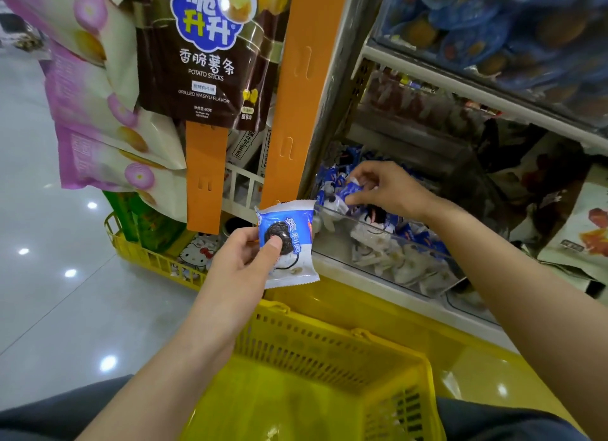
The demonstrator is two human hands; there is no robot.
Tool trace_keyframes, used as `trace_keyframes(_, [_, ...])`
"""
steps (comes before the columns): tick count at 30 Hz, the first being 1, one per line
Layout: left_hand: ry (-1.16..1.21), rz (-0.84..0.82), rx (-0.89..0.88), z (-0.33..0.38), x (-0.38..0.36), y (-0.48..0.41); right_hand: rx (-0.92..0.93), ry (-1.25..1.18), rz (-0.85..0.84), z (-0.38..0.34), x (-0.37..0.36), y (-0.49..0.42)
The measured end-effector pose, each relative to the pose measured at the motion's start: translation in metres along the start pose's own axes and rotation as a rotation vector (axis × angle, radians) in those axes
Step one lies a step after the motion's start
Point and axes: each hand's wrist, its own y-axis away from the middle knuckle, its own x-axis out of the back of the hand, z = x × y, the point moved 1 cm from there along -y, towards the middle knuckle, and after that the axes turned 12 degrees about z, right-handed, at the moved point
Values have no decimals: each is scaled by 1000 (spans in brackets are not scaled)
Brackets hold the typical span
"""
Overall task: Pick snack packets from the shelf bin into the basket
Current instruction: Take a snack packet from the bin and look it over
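Currently, left hand (241, 264) grips a blue-white cookie packet (289, 240) at frame centre, thumb across its front, above the yellow basket (329, 348). Right hand (386, 187), inside the clear shelf bin (388, 243), apparently pinches a second packet (350, 190).

head view | worn on head | faces forward and down | close above basket (329, 348) and shelf bin (368, 224)
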Motion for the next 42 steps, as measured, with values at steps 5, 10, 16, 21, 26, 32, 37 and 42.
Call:
trace_keyframes(5, [-16,39,7,-5,2,0,70,-286,418,-17,21,32])
trace_keyframes(10, [47,46,147,-14,0,-1,206,-429,356,-30,7,91])
trace_keyframes(16, [117,-138,385,-22,-12,15,201,-571,235,-23,-32,141])
trace_keyframes(21, [167,-414,460,-24,-16,27,337,-455,267,-19,-41,155])
trace_keyframes(26, [168,-327,404,-29,-17,23,155,-447,218,-12,-47,162])
trace_keyframes(32, [44,-346,319,-30,-17,24,-486,-947,-126,-13,-57,168])
trace_keyframes(37, [-60,-516,270,-23,-14,26,-574,-933,-206,-12,-54,166])
trace_keyframes(42, [-97,-512,243,-19,-10,30,-562,-917,-53,-14,-53,162])
